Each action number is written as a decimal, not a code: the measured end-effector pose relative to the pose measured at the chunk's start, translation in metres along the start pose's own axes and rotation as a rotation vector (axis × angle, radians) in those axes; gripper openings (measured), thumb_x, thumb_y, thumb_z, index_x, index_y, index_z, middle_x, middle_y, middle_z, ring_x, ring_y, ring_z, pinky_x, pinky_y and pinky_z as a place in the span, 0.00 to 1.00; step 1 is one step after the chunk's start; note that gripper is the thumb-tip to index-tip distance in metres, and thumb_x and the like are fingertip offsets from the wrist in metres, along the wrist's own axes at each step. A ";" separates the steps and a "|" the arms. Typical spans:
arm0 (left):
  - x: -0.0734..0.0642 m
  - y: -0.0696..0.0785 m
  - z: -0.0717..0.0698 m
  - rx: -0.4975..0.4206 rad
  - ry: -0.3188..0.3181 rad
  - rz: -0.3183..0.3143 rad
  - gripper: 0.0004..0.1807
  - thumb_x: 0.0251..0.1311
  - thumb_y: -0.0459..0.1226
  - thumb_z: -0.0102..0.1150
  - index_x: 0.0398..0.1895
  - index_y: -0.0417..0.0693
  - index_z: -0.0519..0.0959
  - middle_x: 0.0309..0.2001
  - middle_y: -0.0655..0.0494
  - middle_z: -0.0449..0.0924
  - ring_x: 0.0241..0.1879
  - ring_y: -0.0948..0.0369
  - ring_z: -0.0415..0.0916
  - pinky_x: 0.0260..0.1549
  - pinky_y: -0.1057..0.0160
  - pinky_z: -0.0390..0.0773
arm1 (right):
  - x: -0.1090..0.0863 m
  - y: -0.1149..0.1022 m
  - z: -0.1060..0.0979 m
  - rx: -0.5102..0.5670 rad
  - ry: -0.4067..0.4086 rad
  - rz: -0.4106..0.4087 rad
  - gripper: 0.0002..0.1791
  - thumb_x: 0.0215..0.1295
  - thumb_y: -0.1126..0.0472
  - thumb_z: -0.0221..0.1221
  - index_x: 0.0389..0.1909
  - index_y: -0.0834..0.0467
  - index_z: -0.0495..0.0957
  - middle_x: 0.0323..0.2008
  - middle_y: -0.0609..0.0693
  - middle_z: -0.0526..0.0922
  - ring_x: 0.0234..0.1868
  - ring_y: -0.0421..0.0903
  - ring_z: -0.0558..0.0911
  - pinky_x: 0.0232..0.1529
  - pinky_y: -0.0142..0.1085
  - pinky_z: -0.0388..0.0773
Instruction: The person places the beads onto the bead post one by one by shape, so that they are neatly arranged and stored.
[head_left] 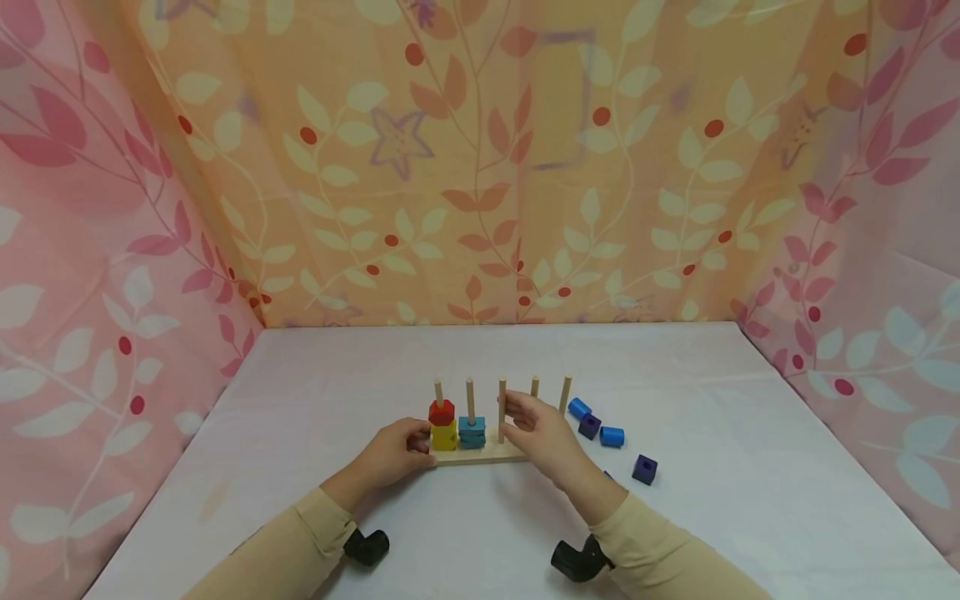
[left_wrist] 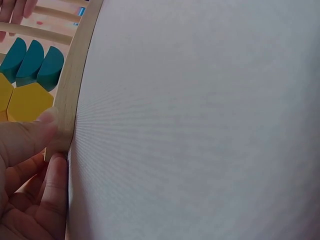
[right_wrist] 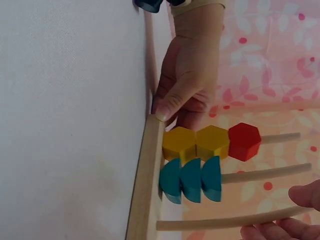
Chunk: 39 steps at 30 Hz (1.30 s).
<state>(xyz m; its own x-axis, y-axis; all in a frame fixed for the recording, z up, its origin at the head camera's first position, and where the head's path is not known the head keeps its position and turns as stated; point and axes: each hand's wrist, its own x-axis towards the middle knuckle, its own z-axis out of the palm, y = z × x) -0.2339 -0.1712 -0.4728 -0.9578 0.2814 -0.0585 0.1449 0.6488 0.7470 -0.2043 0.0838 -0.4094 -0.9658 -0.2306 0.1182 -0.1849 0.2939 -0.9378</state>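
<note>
My left hand (head_left: pixel 392 454) grips the left end of a wooden peg stand (head_left: pixel 480 455), thumb on top and fingers beneath. On the first peg, two yellow hexagonal blocks (right_wrist: pixel 212 141) sit below a red hexagonal block (right_wrist: pixel 244 141). Several teal half-round blocks (right_wrist: pixel 191 180) are stacked on the second peg. My right hand (head_left: pixel 543 433) is at the bare third peg (head_left: pixel 502 412), its thumb and fingers on either side of it. In the right wrist view, no block shows between those fingers. The right hand partly hides the two pegs farther right.
Right of the stand lie blue cylinders (head_left: pixel 612 437) and purple cubes (head_left: pixel 645 469), loose on the white tabletop (head_left: pixel 720 517). A small blue piece shows partly behind my right wrist. Black wrist-mounted devices (head_left: pixel 367 547) hang under both forearms. Patterned cloth walls (head_left: pixel 480 208) enclose the table.
</note>
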 end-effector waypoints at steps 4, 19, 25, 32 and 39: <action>0.000 0.000 0.000 0.000 -0.002 -0.005 0.26 0.47 0.38 0.68 0.52 0.45 0.73 0.39 0.58 0.74 0.36 0.61 0.70 0.38 0.63 0.74 | -0.008 -0.009 -0.013 0.002 -0.005 -0.005 0.22 0.60 0.67 0.58 0.57 0.61 0.70 0.53 0.56 0.75 0.56 0.52 0.74 0.55 0.45 0.68; -0.002 0.003 0.001 0.004 -0.001 0.003 0.26 0.47 0.37 0.68 0.52 0.44 0.73 0.38 0.58 0.74 0.36 0.62 0.71 0.38 0.64 0.73 | -0.022 0.008 -0.087 -0.146 0.100 0.013 0.13 0.60 0.64 0.59 0.46 0.61 0.76 0.44 0.54 0.80 0.45 0.48 0.79 0.44 0.33 0.75; -0.002 0.003 0.000 -0.002 0.003 -0.005 0.27 0.47 0.38 0.68 0.52 0.44 0.73 0.37 0.57 0.74 0.36 0.61 0.70 0.38 0.63 0.74 | -0.025 0.030 -0.115 -0.239 0.150 0.080 0.13 0.62 0.63 0.57 0.47 0.60 0.76 0.46 0.58 0.79 0.46 0.51 0.78 0.46 0.41 0.75; -0.002 0.004 0.000 0.011 0.005 0.000 0.26 0.47 0.37 0.68 0.51 0.44 0.73 0.38 0.58 0.74 0.35 0.62 0.70 0.38 0.64 0.74 | -0.023 0.055 -0.131 -0.289 0.142 0.179 0.14 0.62 0.64 0.56 0.49 0.63 0.74 0.48 0.60 0.78 0.47 0.52 0.77 0.48 0.44 0.74; -0.004 0.006 -0.001 0.007 -0.001 0.008 0.25 0.47 0.38 0.68 0.51 0.44 0.73 0.38 0.57 0.73 0.36 0.61 0.70 0.38 0.63 0.74 | -0.020 0.071 -0.129 -0.401 0.102 0.250 0.14 0.59 0.64 0.59 0.46 0.61 0.76 0.44 0.58 0.79 0.45 0.52 0.77 0.43 0.44 0.75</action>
<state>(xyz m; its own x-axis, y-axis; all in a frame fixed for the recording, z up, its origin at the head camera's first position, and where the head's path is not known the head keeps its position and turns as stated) -0.2295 -0.1692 -0.4672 -0.9565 0.2868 -0.0534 0.1540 0.6519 0.7425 -0.2218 0.2292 -0.4360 -0.9988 -0.0212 -0.0449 0.0193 0.6678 -0.7441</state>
